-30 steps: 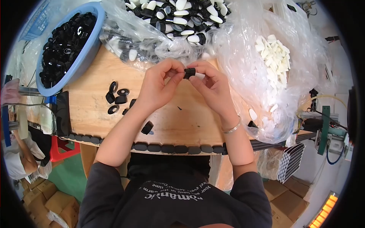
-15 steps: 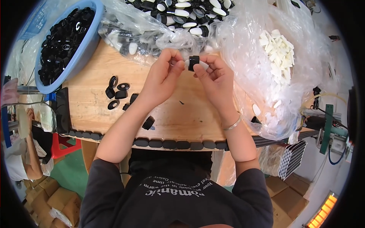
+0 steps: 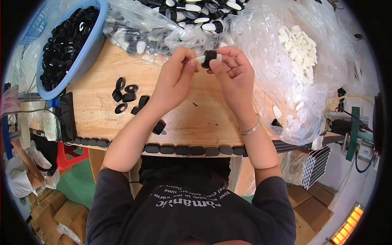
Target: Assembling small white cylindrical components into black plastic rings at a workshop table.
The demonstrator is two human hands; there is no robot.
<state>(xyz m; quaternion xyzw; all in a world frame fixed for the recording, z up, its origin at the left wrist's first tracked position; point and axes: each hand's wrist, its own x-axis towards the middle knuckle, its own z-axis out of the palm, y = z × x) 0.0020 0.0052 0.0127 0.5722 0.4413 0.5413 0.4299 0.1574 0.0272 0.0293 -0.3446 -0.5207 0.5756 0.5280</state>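
Observation:
Above the table's middle, both hands are raised and close together. My right hand [image 3: 236, 79] grips a short black cap [image 3: 210, 58] between thumb and fingers. A white oval piece [image 3: 200, 59] pokes out of the cap's left side, and some white also shows on its right. My left hand [image 3: 176, 79] pinches the left end of that white piece. The fingertips hide how the two parts fit together. Left of my left forearm, several loose black caps [image 3: 128, 97] lie on the wooden table [image 3: 192, 128].
A blue basin [image 3: 100, 30] full of black caps stands at the left. Black caps with white pieces [image 3: 209, 27] are heaped on plastic at the back. White pieces [image 3: 300, 51] lie on a clear plastic sheet at the right. Black padding [image 3: 181, 150] lines the front edge.
The black cap has tilted, and more of the white piece shows on its left. Both hands are slightly higher in the picture. The view has shifted a little.

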